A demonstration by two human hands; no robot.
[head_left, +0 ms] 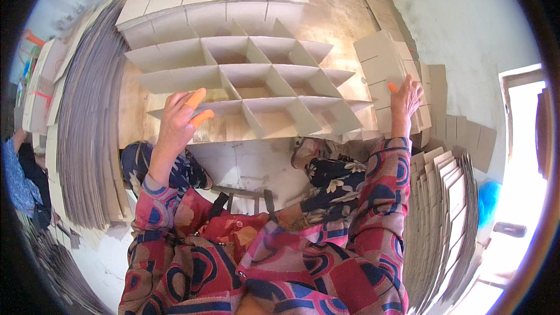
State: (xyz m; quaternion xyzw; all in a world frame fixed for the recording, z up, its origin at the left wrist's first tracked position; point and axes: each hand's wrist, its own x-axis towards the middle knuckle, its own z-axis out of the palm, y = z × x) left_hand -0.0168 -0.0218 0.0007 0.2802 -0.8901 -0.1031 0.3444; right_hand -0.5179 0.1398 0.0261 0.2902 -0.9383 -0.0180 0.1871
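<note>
On wooden tabletop [335, 9], cardboard lattice [248, 74]

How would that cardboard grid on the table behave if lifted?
The grid is probably light: its thin walls enclose mostly open space. It may skew when pushed, since its walls cross at a slant. The jutting ends could bend.

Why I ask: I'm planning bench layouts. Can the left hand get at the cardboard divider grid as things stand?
Probably yes: the left hand is by the near left end of the cardboard divider grid, with nothing visible blocking it; whether they touch is unclear.
</note>
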